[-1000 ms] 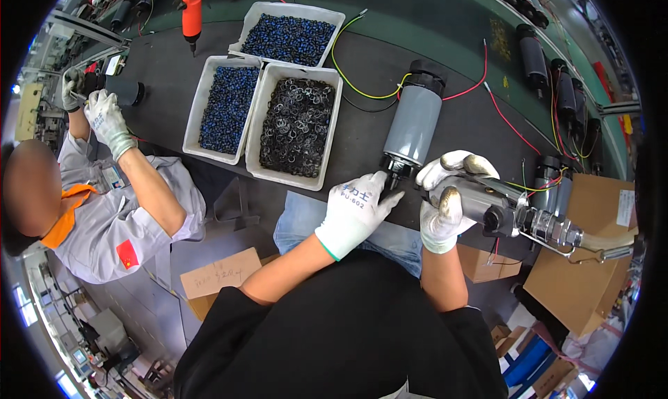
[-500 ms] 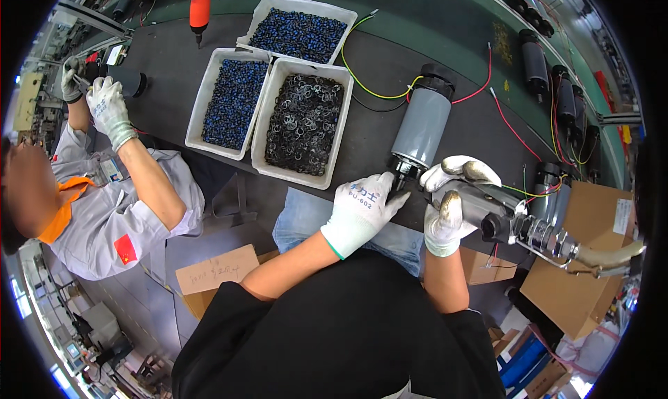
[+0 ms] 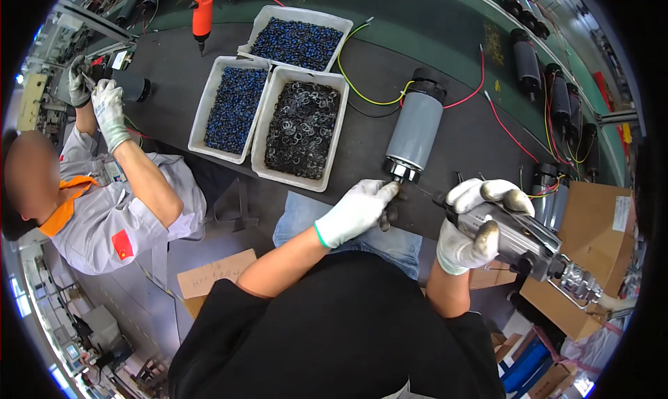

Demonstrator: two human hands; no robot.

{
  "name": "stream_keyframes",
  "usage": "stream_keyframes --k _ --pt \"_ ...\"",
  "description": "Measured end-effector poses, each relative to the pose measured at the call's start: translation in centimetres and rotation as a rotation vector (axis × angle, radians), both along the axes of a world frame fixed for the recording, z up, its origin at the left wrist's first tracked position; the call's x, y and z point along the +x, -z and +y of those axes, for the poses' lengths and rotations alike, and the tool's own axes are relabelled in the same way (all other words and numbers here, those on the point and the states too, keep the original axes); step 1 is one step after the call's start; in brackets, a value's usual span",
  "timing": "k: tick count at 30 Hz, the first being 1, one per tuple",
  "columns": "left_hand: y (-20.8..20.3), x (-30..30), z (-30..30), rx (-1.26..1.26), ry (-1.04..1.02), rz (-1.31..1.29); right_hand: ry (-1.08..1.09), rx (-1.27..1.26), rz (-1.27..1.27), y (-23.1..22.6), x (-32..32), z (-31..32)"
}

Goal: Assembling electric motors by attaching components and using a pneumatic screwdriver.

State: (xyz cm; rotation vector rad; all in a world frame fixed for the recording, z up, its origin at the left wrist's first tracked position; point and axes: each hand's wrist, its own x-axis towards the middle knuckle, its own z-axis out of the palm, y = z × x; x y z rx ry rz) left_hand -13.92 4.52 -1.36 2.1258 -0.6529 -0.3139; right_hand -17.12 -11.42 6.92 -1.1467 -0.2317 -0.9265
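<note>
A grey cylindrical motor [image 3: 415, 131] with black end caps lies on the dark bench top, its shaft end toward me. At that end is my left hand [image 3: 356, 211], in a white glove, its fingers closed by the shaft; small dark shapes show under the fingertips, too hidden to name. My right hand [image 3: 470, 228], also gloved, is wrapped round a grey metal air tool [image 3: 511, 235] with a hose fitting at its rear. The tool's nose points toward the motor's shaft end, apart from it.
White bins hold small blue-black parts [image 3: 233, 106], more of them [image 3: 298, 40], and metal clips [image 3: 303, 127]. An orange power screwdriver [image 3: 202, 16] hangs beyond. Red and yellow-green wires trail from the motor. At left a co-worker [image 3: 125, 197] handles another motor. Cardboard boxes [image 3: 591, 239] stand right.
My right hand has drawn the air tool right and away from the motor's shaft. My left hand has shifted slightly down, its fingers still by the shaft end.
</note>
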Motion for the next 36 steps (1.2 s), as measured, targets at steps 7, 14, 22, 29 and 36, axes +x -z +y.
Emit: stream_keyframes --k 7,14,22,29,36 --pt "-0.7 -0.6 -1.0 -0.153 -0.081 0.408 0.063 0.145 0.090 0.0 -1.9 -2.1" --pt "0.2 0.2 0.8 -0.521 -0.157 1.255 0.028 0.140 0.105 0.6 -3.4 -2.7" --pt "-10.2 7.7 4.7 0.213 -0.308 -0.469 0.060 0.179 0.140 1.3 -5.0 -3.6" --pt "-3.3 27.4 8.2 0.647 -0.138 -0.655 0.008 0.147 0.132 1.3 -4.7 -3.3" --pt "-2.5 29.2 5.9 0.775 -0.070 -0.596 0.048 0.160 0.196 1.8 -5.6 -3.5"
